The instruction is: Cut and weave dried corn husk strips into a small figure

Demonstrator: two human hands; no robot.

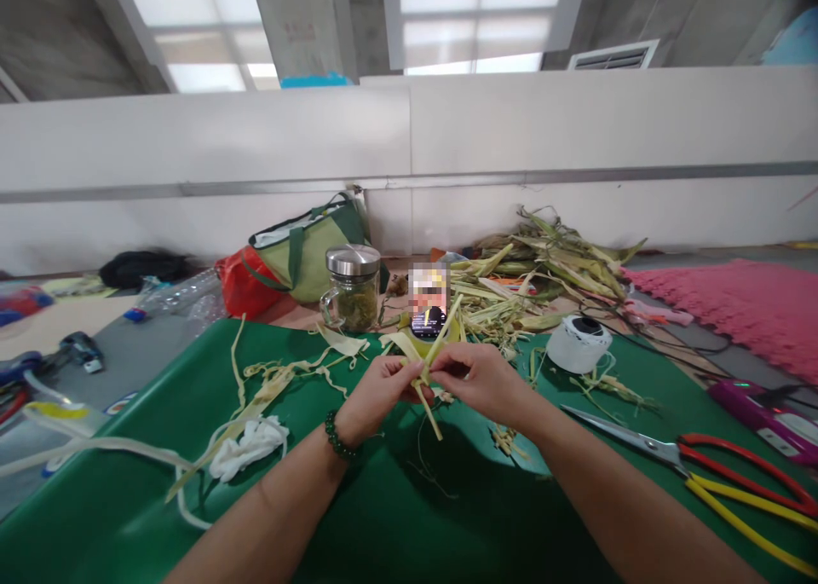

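My left hand (394,379) is closed on a small bundle of pale yellow-green corn husk strips (429,401), pinched between thumb and fingers where the strips cross. Beside it, my right hand (469,369) pinches the same husk strips near the crossing, its fingertips almost touching the left thumb. One strip sticks up to the right and another points down toward me. A thin thread (422,456) hangs below the hands. Just behind them stands a lit phone (428,315), leaning upright, its lower part near a yellow round thing. The left palm's inside is hidden.
Scissors (665,453) with red and yellow handles lie at right, near a white thread spool (578,344). A glass mug (353,298) stands behind left, before a green bag (307,251). Husks (555,260) are heaped at the back. White cloth strips (249,449) lie left on the green mat (307,533).
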